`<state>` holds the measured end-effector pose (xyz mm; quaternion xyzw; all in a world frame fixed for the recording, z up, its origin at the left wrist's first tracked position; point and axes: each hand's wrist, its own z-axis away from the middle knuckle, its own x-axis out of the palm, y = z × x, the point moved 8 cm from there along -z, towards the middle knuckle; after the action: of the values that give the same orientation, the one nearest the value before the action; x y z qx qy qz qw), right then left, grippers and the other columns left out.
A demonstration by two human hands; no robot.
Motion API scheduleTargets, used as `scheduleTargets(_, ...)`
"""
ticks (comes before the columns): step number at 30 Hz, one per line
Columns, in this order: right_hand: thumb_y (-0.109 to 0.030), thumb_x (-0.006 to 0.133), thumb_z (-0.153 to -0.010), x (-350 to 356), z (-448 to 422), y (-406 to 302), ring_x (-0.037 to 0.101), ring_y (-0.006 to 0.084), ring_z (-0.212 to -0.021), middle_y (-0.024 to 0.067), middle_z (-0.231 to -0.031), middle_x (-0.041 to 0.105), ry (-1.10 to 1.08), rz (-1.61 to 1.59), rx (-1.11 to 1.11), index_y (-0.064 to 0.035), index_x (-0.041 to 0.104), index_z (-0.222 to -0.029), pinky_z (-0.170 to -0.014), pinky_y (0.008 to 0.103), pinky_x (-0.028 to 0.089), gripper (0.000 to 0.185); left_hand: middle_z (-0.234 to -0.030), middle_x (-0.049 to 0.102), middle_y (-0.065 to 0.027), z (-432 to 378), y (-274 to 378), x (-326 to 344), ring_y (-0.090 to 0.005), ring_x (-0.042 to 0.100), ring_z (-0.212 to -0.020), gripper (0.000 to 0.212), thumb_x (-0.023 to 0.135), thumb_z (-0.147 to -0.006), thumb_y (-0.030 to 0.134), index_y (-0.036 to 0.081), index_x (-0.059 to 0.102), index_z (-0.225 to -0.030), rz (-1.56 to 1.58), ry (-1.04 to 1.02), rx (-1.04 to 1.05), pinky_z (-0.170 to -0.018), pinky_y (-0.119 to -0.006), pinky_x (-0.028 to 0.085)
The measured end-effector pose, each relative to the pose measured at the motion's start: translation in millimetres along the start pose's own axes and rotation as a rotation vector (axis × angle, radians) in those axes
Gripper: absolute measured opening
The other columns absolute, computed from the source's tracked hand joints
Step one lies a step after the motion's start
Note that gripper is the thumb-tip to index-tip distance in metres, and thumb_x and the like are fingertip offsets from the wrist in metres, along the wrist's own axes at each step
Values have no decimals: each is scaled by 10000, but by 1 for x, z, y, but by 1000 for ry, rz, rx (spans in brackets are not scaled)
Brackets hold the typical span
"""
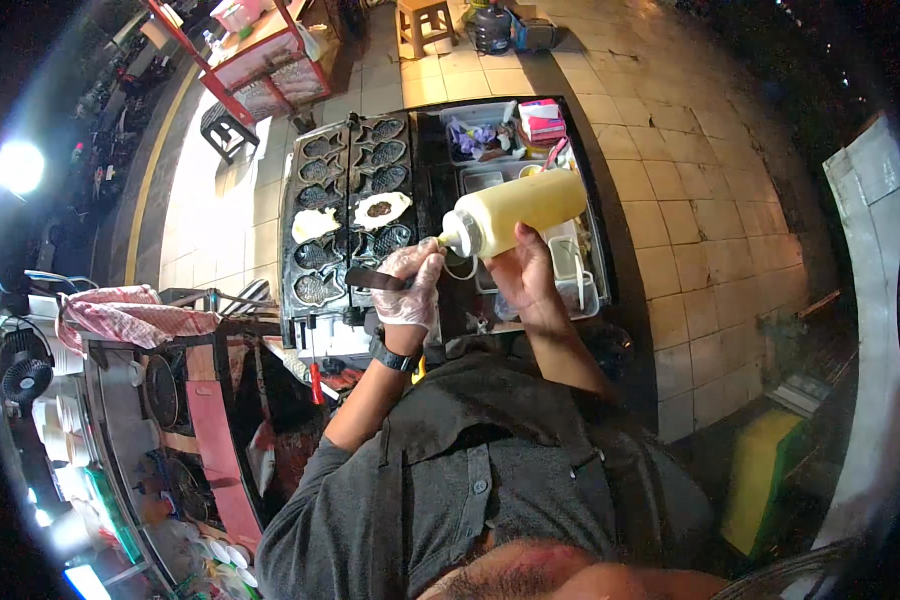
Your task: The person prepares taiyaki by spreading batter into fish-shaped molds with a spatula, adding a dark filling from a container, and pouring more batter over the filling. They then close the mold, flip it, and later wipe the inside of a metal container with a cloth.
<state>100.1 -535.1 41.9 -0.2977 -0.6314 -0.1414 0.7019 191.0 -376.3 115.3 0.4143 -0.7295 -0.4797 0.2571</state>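
My right hand point(521, 270) grips a clear squeeze bottle point(529, 206) of pale yellow batter, tilted with its nozzle towards the left. A thin plastic glove covers my left hand point(407, 289), whose fingertips meet at the nozzle tip. From that same hand sticks out a dark, flat tool handle point(371, 280); its other end is hidden. Beneath lies a hinged fish-shaped waffle pan point(350, 247), opened flat. One mould on its left half holds pale batter point(315, 224). On the right half, another batter portion point(361, 213) carries a brown filling point(379, 210).
Right of the pan are plastic tubs point(566, 259), a bin with crumpled purple wrappers point(476, 140) and a pink-and-white packet point(542, 121). A checked cloth point(139, 315) hangs over a rack at left, near a small fan point(26, 367). A red-handled screwdriver point(316, 384) hangs below the pan.
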Motion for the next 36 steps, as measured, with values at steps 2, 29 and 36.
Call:
scheduleTargets(2, -190, 704, -868, 4, -2, 0, 557, 277, -1216, 104, -1259, 606, -71, -13, 18, -44, 532, -1281, -1063, 474, 425, 470, -909, 708, -99, 2, -2, -2, -192, 667, -841, 147, 759, -792, -52, 31, 704, -900, 66, 0, 24, -789, -326, 524)
scheduleTargets(29, -370, 535, -900, 4, 80, 58, 666, 282, -976, 156, -1136, 638, -118, 230, 676, -21, 496, -1302, -850, 402, 559, 534, -1438, 425, -318, 47, 106, 32, -453, 591, -1179, 754, 914, -565, 280, 126, 591, -1229, -304, -614, 334, -911, -453, 553)
scheduleTargets(36, -317, 561, -870, 15, 103, 63, 665, 254, -932, 134, -1078, 648, 27, 262, 853, -28, 522, -1269, -828, 379, 551, 494, -1439, 397, -343, 64, 105, 19, -453, 585, -1188, 871, 945, -508, 243, 117, 544, -1272, -318, -561, 368, -872, -449, 573)
